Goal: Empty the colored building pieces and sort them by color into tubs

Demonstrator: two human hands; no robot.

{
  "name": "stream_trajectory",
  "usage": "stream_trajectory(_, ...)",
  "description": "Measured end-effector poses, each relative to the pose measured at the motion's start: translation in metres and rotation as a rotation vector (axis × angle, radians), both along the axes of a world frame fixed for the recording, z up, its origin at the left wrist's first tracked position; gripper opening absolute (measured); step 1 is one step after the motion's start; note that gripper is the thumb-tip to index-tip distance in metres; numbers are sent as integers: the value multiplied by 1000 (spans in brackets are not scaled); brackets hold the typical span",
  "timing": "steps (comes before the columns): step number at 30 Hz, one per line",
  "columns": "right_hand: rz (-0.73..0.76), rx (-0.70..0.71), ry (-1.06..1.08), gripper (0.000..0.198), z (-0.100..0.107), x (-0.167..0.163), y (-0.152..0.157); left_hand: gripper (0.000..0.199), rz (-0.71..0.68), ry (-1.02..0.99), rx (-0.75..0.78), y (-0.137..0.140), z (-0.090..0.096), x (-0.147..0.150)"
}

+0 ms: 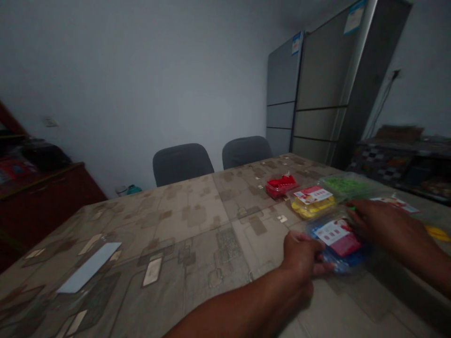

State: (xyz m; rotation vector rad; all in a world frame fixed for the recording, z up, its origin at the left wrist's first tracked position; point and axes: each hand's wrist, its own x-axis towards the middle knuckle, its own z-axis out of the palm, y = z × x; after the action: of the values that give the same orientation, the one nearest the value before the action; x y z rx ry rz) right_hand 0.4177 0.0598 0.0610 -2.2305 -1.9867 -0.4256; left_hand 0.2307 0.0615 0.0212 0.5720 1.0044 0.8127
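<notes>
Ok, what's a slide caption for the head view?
Left hand gripping a blue-filled container, right hand close by, near red, yellow and green containers on a patterned tabletop.

You can read no wording: the label point(336, 236) on the blue-filled plastic box point(341, 266) and the sticker point(314, 194) on the yellow-filled box point(308, 209) beyond it are blurred.

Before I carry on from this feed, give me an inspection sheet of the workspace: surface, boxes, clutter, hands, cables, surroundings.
Surface: patterned table cover.
Boxes: blue box between the hands; red box, yellow box and green box beyond it; another clear box, partly hidden.
Clutter: white strip at the table's left.
Hands: left hand grips the blue box's left edge; right hand at its right, grip unclear.
Cables: dark cord on the right wall.
Surroundings: two chairs, tall grey fridge, reddish cabinet.
</notes>
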Motion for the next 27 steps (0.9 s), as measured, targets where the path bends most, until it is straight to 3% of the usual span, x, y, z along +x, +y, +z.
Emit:
stream_trajectory(4, -16, 45, 62, 37, 6, -8, 4, 21, -8, -24, 13, 0, 2, 9)
stream_trajectory(9, 330, 133, 118, 38, 3, -15, 34, 19, -16, -61, 47, 1, -2, 7)
stream_trajectory(13, 447, 29, 128, 34, 3, -25, 57, 20, -28, -81, 55, 1, -6, 5)
stream_trajectory(18, 459, -82, 85, 28, 1, -28, 58, 18, -49, -91, 52, 0, -9, 0)
stream_trajectory(27, 461, -105, 43, 29, 2, -24, 51, 11, -52, -93, 66, -14, -8, -30)
